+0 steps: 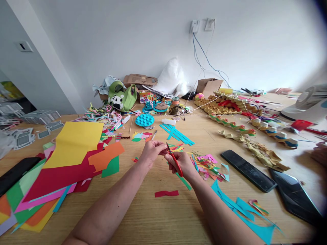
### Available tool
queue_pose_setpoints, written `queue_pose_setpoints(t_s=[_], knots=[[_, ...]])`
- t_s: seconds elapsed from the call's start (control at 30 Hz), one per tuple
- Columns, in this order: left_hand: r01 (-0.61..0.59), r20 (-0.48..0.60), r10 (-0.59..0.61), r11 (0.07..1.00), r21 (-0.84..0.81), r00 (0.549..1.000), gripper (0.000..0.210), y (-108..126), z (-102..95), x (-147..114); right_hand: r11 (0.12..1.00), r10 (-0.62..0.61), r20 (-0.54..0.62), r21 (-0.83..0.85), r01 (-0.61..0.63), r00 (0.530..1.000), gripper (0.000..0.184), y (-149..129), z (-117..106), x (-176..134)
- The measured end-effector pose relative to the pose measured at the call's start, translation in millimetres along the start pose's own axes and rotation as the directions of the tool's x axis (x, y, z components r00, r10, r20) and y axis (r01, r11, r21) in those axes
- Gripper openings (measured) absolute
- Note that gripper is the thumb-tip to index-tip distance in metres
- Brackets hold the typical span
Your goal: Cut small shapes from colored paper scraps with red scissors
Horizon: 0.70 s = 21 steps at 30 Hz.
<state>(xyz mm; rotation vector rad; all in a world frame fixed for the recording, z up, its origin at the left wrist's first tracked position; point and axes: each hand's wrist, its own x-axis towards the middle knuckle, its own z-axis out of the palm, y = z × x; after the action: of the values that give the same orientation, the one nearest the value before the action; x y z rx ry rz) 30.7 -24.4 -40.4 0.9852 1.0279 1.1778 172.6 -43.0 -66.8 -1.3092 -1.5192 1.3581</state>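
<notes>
My right hand (pixel 184 165) grips a pair of scissors with orange-red handles (pixel 176 164), the dark blades pointing up and toward my left hand. In a pinch beside the blades, my left hand (pixel 153 151) closes on something too small or hidden to make out. Below both hands lies a short red paper strip (pixel 166 193). Part of a green paper strip (pixel 186 182) shows under my right wrist. Tiny red and green paper bits (pixel 135 159) lie left of my left hand. Colourful paper scraps (pixel 205 165) are heaped to the right of my right hand.
Coloured paper sheets (pixel 74 143) pile up on the left. Blue paper strips (pixel 177 133) and a blue craft disc (pixel 144 120) lie beyond my hands. A black phone (pixel 247 170), blue offcuts (pixel 242 212) and egg-carton crafts (pixel 232 125) occupy the right. A white fan (pixel 306 102) stands far right.
</notes>
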Motion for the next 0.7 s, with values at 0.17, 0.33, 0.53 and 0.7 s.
queue_pose_setpoints(t_s=[0.17,0.33,0.53,0.7], knots=[[-0.008,-0.012,0.008,1.0,0.014,1.0,0.013,-1.8,-1.5,1.0,1.0,0.003,-0.002,-0.013,-0.003,1.0,0.047,0.1,0.4,0.2],[-0.008,-0.009,0.008,1.0,0.001,1.0,0.014,-2.5,-2.4,2.6,1.0,-0.008,-0.007,-0.022,0.008,1.0,0.046,1.4,1.0,-0.5],[0.016,0.001,-0.016,1.0,-0.01,1.0,0.017,-1.0,-3.7,2.8,0.999,-0.018,0.005,-0.036,0.019,1.0,0.045,1.7,0.2,-1.1],[0.016,-0.001,-0.017,1.0,-0.008,1.0,0.016,-0.1,-4.1,3.2,0.999,-0.015,-0.003,-0.037,0.015,1.0,0.044,2.5,-0.3,-0.5]])
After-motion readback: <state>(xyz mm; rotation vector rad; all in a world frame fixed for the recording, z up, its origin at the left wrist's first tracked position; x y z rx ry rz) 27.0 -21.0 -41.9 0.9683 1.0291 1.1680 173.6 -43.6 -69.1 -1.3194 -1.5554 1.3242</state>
